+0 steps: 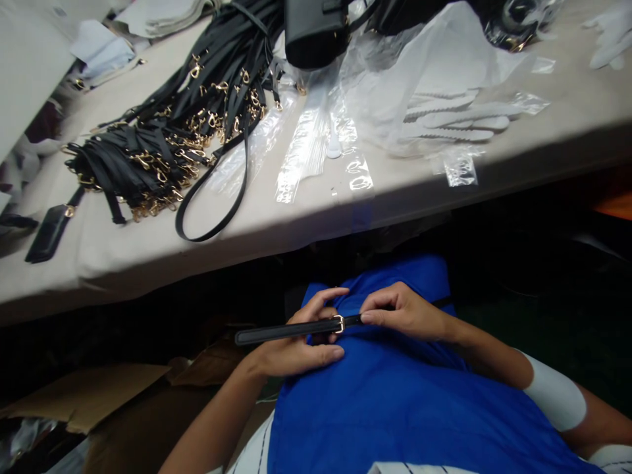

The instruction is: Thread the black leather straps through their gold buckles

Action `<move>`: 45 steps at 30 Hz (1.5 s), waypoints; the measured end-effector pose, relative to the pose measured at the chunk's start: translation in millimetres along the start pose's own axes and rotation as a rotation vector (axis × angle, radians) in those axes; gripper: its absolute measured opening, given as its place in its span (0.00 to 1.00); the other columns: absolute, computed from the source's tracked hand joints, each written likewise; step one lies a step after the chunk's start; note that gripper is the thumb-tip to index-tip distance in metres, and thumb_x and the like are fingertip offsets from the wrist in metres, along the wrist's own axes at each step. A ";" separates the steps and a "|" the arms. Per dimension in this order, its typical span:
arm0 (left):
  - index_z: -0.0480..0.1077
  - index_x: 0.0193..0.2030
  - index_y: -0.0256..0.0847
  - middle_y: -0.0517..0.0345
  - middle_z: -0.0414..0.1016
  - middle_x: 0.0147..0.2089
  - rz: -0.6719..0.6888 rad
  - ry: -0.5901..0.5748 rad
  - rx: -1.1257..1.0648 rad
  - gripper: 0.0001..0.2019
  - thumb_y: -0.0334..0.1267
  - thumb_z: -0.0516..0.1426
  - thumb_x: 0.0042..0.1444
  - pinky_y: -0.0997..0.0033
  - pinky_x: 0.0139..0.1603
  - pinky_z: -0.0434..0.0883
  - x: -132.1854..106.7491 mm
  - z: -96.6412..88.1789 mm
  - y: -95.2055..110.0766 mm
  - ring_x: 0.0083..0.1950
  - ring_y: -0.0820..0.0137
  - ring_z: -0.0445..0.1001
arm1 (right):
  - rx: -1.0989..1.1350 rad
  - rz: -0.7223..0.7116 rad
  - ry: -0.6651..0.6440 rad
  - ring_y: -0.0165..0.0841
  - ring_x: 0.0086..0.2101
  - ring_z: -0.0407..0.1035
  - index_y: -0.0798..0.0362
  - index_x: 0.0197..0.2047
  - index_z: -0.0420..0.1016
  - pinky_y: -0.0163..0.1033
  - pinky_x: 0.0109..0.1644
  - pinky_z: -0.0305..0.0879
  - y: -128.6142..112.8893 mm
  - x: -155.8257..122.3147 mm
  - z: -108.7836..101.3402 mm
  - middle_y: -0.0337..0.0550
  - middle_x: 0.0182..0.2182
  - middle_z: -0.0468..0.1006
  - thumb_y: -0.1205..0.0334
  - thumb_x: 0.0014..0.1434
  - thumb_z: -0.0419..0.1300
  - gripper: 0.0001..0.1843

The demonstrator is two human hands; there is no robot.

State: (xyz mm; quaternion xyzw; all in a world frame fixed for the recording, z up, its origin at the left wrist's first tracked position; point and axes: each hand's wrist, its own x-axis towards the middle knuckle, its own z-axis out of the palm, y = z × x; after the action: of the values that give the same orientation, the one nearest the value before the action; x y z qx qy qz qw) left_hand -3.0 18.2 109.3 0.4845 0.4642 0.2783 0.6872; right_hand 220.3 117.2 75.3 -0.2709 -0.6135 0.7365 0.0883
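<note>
A black strap (284, 332) with a gold buckle (338, 323) lies across my lap, over a blue apron (395, 401). My left hand (296, 345) grips the strap just left of the buckle, thumb on top and fingers underneath. My right hand (407, 311) pinches the strap's thin end right of the buckle with its fingertips. Both hands are below the table edge (316, 227).
On the table lie a heap of black straps with gold clasps (162, 145), one looped strap (224, 197), clear plastic sleeves (306, 148), a black bag (316, 29), white gloves (454, 118) and a black tag (49, 230). Cardboard (83, 395) sits on the floor at the left.
</note>
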 end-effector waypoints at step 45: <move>0.68 0.57 0.42 0.53 0.75 0.32 0.423 0.143 1.128 0.16 0.39 0.49 0.65 0.69 0.35 0.67 -7.8 -22.6 8.7 0.33 0.68 0.73 | -0.319 -0.193 -0.099 0.52 0.43 0.76 0.26 0.47 0.78 0.55 0.43 0.76 31.3 57.1 26.6 0.39 0.41 0.82 0.39 0.51 0.55 0.21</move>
State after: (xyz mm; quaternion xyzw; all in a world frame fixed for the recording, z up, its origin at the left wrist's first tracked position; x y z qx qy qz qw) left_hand -26.2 24.2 118.0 0.8359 0.4789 0.1518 0.2213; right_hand 165.3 113.6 31.6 -0.1849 -0.7492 0.6304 0.0841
